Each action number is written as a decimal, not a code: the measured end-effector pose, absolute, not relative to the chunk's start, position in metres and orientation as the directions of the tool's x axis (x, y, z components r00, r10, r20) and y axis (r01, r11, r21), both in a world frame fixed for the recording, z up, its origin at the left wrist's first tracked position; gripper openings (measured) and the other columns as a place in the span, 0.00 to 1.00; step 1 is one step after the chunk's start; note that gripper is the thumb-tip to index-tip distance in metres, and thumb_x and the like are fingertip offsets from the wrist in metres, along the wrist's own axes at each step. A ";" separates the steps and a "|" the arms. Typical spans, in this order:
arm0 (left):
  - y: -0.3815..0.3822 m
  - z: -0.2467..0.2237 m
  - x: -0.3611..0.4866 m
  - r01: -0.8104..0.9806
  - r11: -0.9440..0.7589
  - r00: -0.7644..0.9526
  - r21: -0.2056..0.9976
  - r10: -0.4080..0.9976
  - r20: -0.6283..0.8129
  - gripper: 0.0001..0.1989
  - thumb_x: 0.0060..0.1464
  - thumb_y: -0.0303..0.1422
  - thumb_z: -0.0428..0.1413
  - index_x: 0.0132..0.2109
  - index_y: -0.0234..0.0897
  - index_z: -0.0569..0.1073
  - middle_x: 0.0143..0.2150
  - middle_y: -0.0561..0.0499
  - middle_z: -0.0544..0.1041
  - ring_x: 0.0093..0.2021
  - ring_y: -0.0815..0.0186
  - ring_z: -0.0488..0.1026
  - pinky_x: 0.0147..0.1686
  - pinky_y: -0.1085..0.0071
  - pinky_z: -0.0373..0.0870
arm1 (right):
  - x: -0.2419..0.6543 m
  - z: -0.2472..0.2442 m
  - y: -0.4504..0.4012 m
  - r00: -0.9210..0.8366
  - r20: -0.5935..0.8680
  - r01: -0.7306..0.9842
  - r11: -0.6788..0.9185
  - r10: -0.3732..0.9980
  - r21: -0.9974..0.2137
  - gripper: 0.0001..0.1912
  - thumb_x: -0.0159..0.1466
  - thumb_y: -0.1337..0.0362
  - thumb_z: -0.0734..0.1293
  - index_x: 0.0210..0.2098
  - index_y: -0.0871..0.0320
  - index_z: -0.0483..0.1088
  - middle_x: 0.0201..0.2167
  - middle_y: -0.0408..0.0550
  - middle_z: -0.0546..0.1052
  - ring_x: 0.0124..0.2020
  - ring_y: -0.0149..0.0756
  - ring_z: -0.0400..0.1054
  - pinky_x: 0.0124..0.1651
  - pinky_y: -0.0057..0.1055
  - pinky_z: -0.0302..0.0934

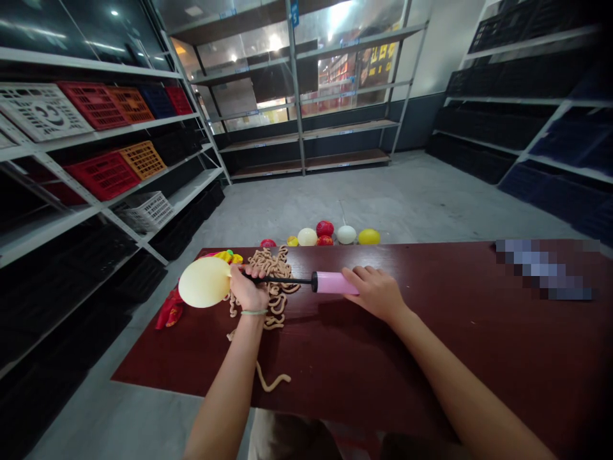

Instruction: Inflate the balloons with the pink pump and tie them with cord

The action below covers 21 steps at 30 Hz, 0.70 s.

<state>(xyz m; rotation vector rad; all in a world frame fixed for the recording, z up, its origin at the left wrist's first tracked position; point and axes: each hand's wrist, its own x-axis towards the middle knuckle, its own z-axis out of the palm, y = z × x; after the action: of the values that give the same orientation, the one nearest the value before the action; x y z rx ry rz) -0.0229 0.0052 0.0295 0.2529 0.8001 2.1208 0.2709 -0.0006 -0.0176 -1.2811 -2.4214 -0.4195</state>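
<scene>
A pink balloon pump (330, 282) lies level between my two hands above the table, its black rod drawn out of the barrel. My left hand (249, 291) is closed around the pump's black end and the neck of a pale yellow balloon (205, 282), which is partly inflated and points left. The far end of the pink barrel is wrapped by my right hand (376, 291). Under and behind my left hand is a heap of beige twisted strings (272, 262), perhaps uninflated long balloons. One loose strand (275, 383) lies near the front edge.
Red packets (170, 310) lie on the dark red table (383, 358) at left. Several inflated balloons (346, 234) rest beyond the back edge. A blurred item (543, 269) lies at far right. Shelves with crates (103, 176) stand left.
</scene>
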 end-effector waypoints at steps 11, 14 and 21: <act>-0.007 0.021 0.042 -0.637 -0.398 -0.560 0.660 0.827 -0.042 0.15 0.60 0.40 0.56 0.31 0.39 0.61 0.22 0.59 0.58 0.18 0.74 0.57 0.18 0.76 0.55 | 0.209 -0.022 -0.034 -0.396 0.340 0.847 0.482 0.853 -0.223 0.19 0.63 0.51 0.65 0.50 0.54 0.68 0.39 0.48 0.78 0.38 0.39 0.71 0.34 0.31 0.51; -0.006 0.018 0.040 -0.671 -0.392 -0.514 0.629 0.858 -0.014 0.16 0.59 0.43 0.58 0.32 0.39 0.63 0.23 0.58 0.59 0.20 0.74 0.59 0.20 0.75 0.57 | 0.212 -0.023 -0.032 -0.374 0.350 0.850 0.469 0.859 -0.241 0.18 0.63 0.51 0.66 0.48 0.53 0.68 0.39 0.47 0.78 0.38 0.40 0.72 0.33 0.31 0.51; -0.009 0.015 0.039 -0.770 -0.337 -0.362 0.542 0.930 0.064 0.16 0.58 0.46 0.58 0.36 0.39 0.66 0.28 0.55 0.64 0.26 0.71 0.65 0.28 0.73 0.65 | 0.212 -0.021 -0.030 -0.300 0.370 0.873 0.409 0.879 -0.265 0.17 0.62 0.51 0.66 0.47 0.53 0.68 0.39 0.47 0.78 0.37 0.40 0.72 0.31 0.31 0.48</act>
<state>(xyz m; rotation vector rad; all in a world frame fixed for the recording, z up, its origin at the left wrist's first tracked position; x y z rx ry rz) 0.0390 -0.0085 0.0149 0.4420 0.5158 1.8980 0.2118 -0.0305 -0.0210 -1.4918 -2.2131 0.0185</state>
